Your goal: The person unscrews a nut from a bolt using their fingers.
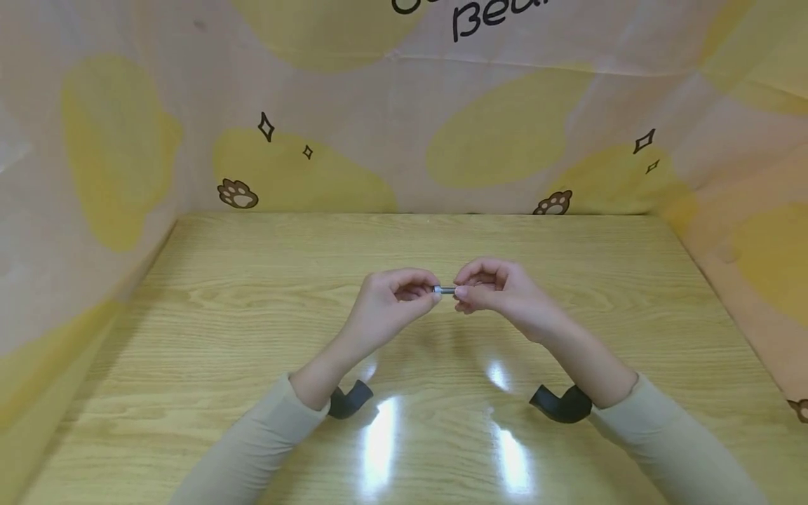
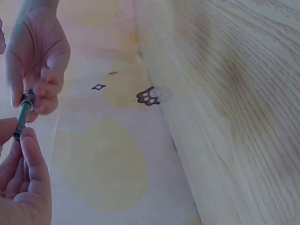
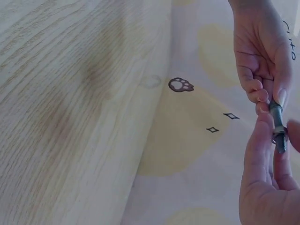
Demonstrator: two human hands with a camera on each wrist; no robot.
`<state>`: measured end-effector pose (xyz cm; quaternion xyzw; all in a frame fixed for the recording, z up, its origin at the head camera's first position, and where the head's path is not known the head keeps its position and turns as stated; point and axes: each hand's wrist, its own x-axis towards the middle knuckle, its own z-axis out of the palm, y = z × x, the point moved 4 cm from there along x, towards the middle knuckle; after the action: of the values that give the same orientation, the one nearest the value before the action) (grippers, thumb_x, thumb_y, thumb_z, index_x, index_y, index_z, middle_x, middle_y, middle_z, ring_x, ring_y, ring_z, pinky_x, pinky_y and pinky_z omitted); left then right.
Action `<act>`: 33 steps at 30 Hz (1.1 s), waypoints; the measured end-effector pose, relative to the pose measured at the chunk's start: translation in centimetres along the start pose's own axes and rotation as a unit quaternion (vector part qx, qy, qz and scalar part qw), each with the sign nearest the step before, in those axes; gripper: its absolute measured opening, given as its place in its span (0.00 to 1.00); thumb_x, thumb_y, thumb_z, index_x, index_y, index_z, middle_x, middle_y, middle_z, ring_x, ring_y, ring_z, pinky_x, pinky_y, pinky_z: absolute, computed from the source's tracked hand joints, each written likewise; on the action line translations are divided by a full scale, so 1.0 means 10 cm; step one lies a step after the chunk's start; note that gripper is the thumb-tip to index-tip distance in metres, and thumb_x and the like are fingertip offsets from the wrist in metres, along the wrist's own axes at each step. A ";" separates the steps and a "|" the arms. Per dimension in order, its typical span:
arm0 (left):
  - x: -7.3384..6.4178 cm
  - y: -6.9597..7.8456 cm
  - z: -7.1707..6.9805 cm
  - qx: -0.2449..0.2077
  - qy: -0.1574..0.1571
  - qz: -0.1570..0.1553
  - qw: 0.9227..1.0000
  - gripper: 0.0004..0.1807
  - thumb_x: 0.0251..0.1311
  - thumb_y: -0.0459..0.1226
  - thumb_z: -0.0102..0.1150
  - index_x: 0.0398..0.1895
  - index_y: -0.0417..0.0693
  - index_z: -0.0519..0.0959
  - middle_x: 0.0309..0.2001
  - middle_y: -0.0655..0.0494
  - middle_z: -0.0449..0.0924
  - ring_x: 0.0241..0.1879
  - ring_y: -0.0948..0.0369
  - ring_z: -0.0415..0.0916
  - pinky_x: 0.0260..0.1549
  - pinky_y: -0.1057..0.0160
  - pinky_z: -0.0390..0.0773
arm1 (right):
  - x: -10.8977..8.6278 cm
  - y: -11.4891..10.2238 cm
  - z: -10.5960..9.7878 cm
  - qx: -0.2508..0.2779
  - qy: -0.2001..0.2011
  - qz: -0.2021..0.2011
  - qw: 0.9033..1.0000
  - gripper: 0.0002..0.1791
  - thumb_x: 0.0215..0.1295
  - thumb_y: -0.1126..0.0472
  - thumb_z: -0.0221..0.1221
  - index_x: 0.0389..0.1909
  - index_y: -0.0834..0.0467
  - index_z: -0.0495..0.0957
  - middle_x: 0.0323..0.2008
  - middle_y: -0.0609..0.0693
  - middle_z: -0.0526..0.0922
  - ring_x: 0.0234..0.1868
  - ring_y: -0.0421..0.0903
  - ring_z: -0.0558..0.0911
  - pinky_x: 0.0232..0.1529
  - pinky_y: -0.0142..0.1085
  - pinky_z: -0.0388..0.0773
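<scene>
In the head view, a small metal bolt [image 1: 447,290] lies level between both hands, raised over the table. My left hand [image 1: 391,301] pinches its one end between thumb and fingertips. From the other side my right hand [image 1: 508,291] has thumb and fingers around the opposite end. The left wrist view shows the threaded shank [image 2: 21,117], with a nut [image 2: 28,97] at the right hand's fingers. Seen from the right wrist, the bolt's threaded tip [image 3: 281,144] sticks out past the nut and a ring. Fingers partly cover both ends.
A wood-grain table [image 1: 252,337] lies below the hands, with bright light reflections near the front. Patterned cloth walls [image 1: 353,140] rise at the back and both sides. Black curved pieces [image 1: 562,405] show at the wrists.
</scene>
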<state>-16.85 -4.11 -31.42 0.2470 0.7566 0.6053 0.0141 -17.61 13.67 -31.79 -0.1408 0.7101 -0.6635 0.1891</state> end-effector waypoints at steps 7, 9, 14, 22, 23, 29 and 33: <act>-0.02 -0.01 0.00 -0.004 0.004 -0.006 1.000 0.06 0.55 0.28 0.62 0.36 0.35 0.80 0.32 0.50 0.81 0.31 0.61 0.78 0.35 0.65 0.81 | -0.01 -0.01 0.00 0.009 0.007 0.013 1.000 0.08 0.64 0.67 0.55 0.42 0.64 0.71 0.33 0.52 0.79 0.31 0.45 0.82 0.38 0.37 0.81; -0.03 -0.01 0.00 -0.004 0.002 -0.008 1.000 0.06 0.55 0.28 0.61 0.36 0.35 0.80 0.32 0.50 0.81 0.31 0.61 0.78 0.34 0.65 0.81 | -0.01 0.00 -0.01 0.013 0.010 0.024 1.000 0.05 0.66 0.66 0.53 0.38 0.65 0.72 0.28 0.52 0.80 0.28 0.44 0.81 0.35 0.36 0.82; -0.04 -0.01 -0.02 -0.001 0.002 -0.012 1.000 0.07 0.55 0.28 0.62 0.37 0.35 0.81 0.32 0.50 0.82 0.31 0.61 0.78 0.34 0.65 0.81 | 0.01 0.00 -0.02 0.031 0.017 0.020 0.999 0.06 0.58 0.73 0.58 0.36 0.63 0.73 0.30 0.50 0.81 0.31 0.42 0.81 0.39 0.35 0.81; -0.06 -0.02 -0.04 -0.011 0.006 -0.013 1.000 0.06 0.55 0.29 0.62 0.36 0.35 0.81 0.31 0.50 0.81 0.30 0.61 0.78 0.34 0.64 0.81 | 0.02 -0.03 0.03 0.004 -0.001 0.055 0.998 0.12 0.62 0.66 0.57 0.43 0.69 0.72 0.33 0.55 0.81 0.33 0.47 0.82 0.41 0.41 0.81; -0.06 -0.02 -0.04 -0.013 0.005 -0.010 1.000 0.06 0.55 0.29 0.62 0.36 0.35 0.81 0.31 0.50 0.81 0.30 0.61 0.78 0.34 0.64 0.81 | 0.01 -0.02 0.03 0.001 -0.003 0.054 0.999 0.11 0.62 0.66 0.58 0.42 0.70 0.73 0.31 0.55 0.81 0.32 0.47 0.82 0.41 0.40 0.81; -0.07 -0.01 -0.04 -0.013 0.006 -0.005 1.000 0.06 0.56 0.29 0.61 0.36 0.36 0.81 0.31 0.50 0.81 0.30 0.60 0.78 0.34 0.64 0.81 | -0.02 -0.05 0.02 0.001 0.001 0.030 1.000 0.15 0.54 0.72 0.62 0.43 0.65 0.72 0.36 0.52 0.79 0.34 0.44 0.82 0.40 0.36 0.81; -0.05 0.00 -0.04 -0.010 0.011 -0.015 1.000 0.06 0.55 0.29 0.62 0.36 0.36 0.81 0.31 0.51 0.81 0.30 0.61 0.78 0.34 0.65 0.81 | -0.01 -0.04 0.02 0.023 0.014 0.056 0.998 0.11 0.63 0.65 0.58 0.43 0.66 0.73 0.33 0.52 0.81 0.32 0.45 0.82 0.39 0.37 0.81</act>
<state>-16.58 -4.70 -31.47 0.2293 0.7539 0.6154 0.0172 -17.49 13.51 -31.36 -0.0873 0.7038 -0.6701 0.2193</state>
